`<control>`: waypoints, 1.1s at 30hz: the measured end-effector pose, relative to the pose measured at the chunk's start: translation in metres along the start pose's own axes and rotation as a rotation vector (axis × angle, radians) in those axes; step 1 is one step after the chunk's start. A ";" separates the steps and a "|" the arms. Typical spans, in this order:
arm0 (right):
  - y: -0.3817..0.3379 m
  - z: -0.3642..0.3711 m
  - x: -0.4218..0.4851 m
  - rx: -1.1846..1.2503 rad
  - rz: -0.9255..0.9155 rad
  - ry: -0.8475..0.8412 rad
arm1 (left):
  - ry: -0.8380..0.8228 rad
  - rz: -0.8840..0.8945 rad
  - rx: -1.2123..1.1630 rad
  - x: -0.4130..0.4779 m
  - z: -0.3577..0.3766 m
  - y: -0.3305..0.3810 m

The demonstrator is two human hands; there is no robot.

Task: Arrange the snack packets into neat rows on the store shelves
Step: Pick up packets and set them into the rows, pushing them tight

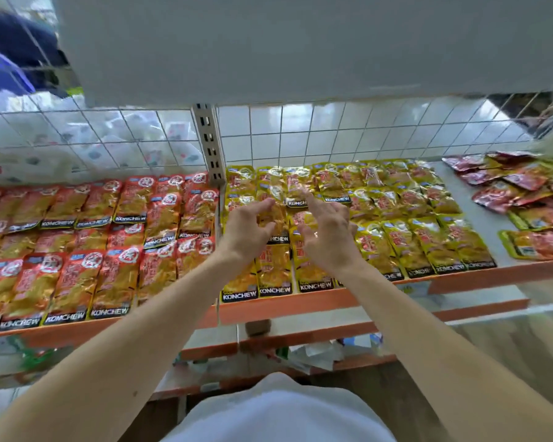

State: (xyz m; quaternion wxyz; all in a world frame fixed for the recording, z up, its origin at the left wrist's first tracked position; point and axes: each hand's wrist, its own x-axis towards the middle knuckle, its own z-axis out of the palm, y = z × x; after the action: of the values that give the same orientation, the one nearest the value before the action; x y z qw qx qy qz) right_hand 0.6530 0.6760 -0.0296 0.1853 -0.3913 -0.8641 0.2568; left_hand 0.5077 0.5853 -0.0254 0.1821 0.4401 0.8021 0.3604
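Yellow snack packets (pixel 406 237) lie in overlapping rows on the shelf (pixel 300 306) with the orange front edge. My left hand (pixel 248 226) reaches over the left part of these rows. Its thumb and forefinger pinch the left edge of one yellow packet (pixel 276 218) in the middle row. My right hand (pixel 328 232) is just to the right of it, forefinger stretched out and touching a packet in the row behind. Red-orange packets (pixel 77 275) fill the shelf section on the left in rows.
A loose heap of dark red and green-edged packets (pixel 521 189) lies at the shelf's right end, past a bare strip. A wire mesh back (pixel 332 135) and a slotted upright (pixel 208 148) stand behind. The upper shelf's underside (pixel 300 43) hangs overhead. Lower shelves (pixel 268 346) hold other goods.
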 end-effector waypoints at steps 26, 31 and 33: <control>0.019 0.039 0.013 -0.366 -0.399 -0.313 | 0.033 0.065 0.697 -0.050 0.021 -0.045; 0.022 0.044 0.010 -0.377 -0.414 -0.260 | -0.016 0.047 0.734 -0.049 0.024 -0.041; 0.023 0.046 0.008 -0.383 -0.426 -0.234 | 0.014 0.053 0.703 -0.051 0.024 -0.042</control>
State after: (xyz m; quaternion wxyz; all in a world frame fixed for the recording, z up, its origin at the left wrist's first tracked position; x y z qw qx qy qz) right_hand 0.6376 0.6809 -0.0789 0.0572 -0.1969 -0.9748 0.0877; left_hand 0.5258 0.5375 -0.0739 0.0046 0.4941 0.8666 0.0699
